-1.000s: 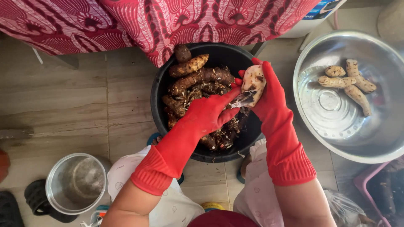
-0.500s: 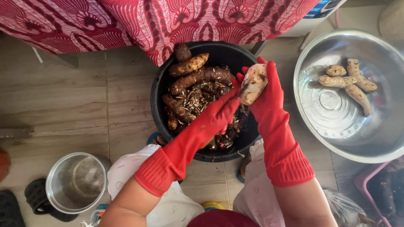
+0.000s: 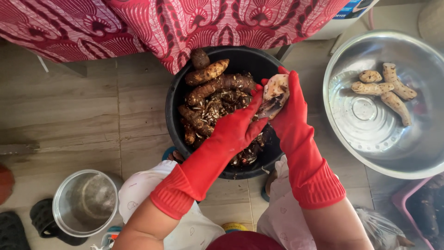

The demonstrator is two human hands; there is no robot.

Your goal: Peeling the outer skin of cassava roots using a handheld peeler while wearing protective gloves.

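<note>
Red rubber gloves cover both hands over the round black plastic tub [image 3: 178, 99] of brown roots. The right hand [image 3: 289, 109] grips the pale, half-peeled tuber [image 3: 276, 89] from its right; the left hand [image 3: 240, 122], fingers closed against the tuber's lower left, is just as near. The tuber's long axis runs up-and-away, its blunt end pointing toward the patterned red cloth [image 3: 185, 23].

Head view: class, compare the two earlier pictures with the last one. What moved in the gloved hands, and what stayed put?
The left hand slid up along the tuber toward its top; the right hand kept its grip and tilted the tuber slightly more upright. Nothing was picked up or let go. The black tub, the steel bowl with peeled pieces and the small pot stayed as they were.
</note>
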